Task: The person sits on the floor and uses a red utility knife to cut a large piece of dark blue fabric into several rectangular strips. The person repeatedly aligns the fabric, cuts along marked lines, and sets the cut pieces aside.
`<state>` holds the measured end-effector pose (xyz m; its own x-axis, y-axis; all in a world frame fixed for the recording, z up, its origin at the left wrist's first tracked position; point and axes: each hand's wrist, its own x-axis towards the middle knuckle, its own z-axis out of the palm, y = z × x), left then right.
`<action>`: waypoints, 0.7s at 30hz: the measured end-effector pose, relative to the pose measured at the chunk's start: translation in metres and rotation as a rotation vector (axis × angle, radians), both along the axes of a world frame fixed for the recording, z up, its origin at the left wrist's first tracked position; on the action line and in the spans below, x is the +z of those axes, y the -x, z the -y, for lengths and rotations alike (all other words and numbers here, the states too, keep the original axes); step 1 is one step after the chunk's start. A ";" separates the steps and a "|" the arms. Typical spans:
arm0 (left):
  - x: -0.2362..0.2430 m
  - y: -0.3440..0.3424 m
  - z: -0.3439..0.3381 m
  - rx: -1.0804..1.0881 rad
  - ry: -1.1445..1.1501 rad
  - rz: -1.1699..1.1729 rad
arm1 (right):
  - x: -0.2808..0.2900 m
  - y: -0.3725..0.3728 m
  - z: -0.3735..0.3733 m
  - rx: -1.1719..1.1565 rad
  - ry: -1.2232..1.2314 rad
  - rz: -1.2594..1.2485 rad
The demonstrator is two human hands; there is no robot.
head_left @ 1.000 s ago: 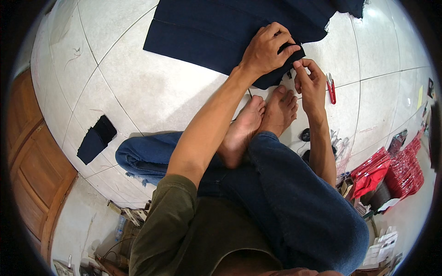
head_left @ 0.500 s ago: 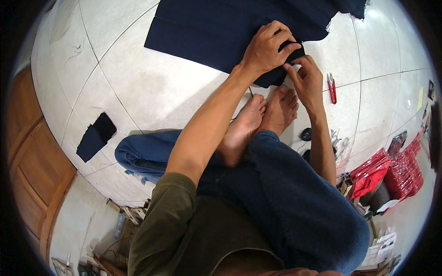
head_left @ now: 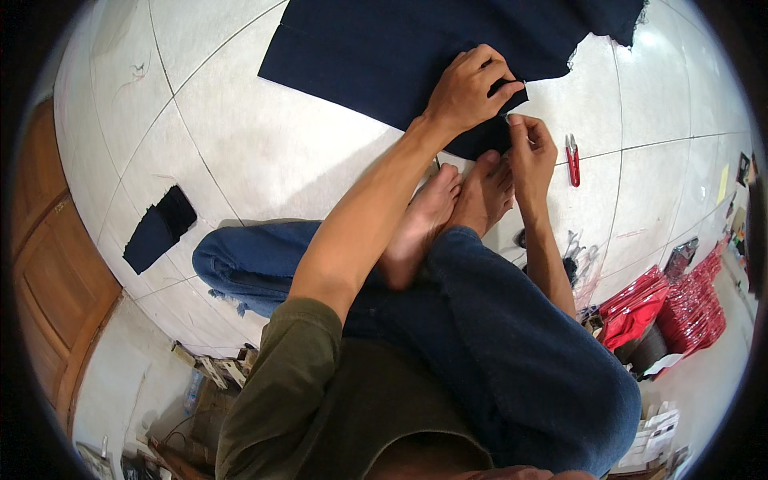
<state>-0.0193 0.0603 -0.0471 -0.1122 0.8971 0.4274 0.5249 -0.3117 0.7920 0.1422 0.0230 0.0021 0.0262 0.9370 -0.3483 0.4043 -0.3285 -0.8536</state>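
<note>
A large dark navy fabric piece (head_left: 344,60) lies on the tiled floor at the top of the view, its right end frayed. My left hand (head_left: 472,90) rests on it, thumb and fingers pinching a raised fold near its right edge. Just below, my right hand (head_left: 533,152) has its thumb and forefinger pressed together beside the fabric's edge. A tiny pale bit shows at those fingertips, too small to name. To the right of that hand lie red-handled thread snips (head_left: 574,164), apart from both hands.
Smaller dark fabric pieces (head_left: 160,228) lie on the floor at left, near a wooden door (head_left: 68,280). My bare feet (head_left: 432,212) are just below the fabric. At right are loose threads (head_left: 582,264) and red plastic-wrapped packages (head_left: 694,308).
My right hand has moved slightly down, away from my left hand, and its fingers have closed together. My left hand keeps its pinch on the fabric. The whole view has shifted a little.
</note>
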 end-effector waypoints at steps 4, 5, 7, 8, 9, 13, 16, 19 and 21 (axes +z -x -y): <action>0.002 -0.001 0.001 -0.003 0.008 0.015 | 0.002 -0.005 -0.010 0.020 0.035 -0.044; 0.003 -0.001 0.001 -0.003 0.007 0.015 | 0.002 -0.005 -0.011 0.018 0.054 -0.053; 0.002 -0.002 0.000 -0.002 0.007 0.021 | 0.003 -0.004 -0.012 0.013 0.097 -0.071; 0.002 -0.003 0.000 -0.001 0.007 0.023 | 0.004 -0.003 -0.012 0.023 0.095 -0.077; 0.002 -0.002 0.000 -0.004 0.004 0.013 | 0.005 -0.002 -0.012 0.033 0.093 -0.084; 0.001 -0.001 0.000 -0.008 0.000 0.005 | -0.005 -0.005 -0.011 0.081 0.072 -0.107; 0.001 -0.001 0.000 -0.008 -0.006 0.027 | -0.006 -0.008 -0.008 0.065 0.123 -0.195; 0.003 -0.001 -0.001 -0.019 0.002 0.020 | -0.002 -0.020 -0.012 0.039 0.290 -0.446; 0.004 0.001 0.000 -0.041 0.023 0.004 | 0.007 -0.023 -0.015 -0.175 0.376 -0.806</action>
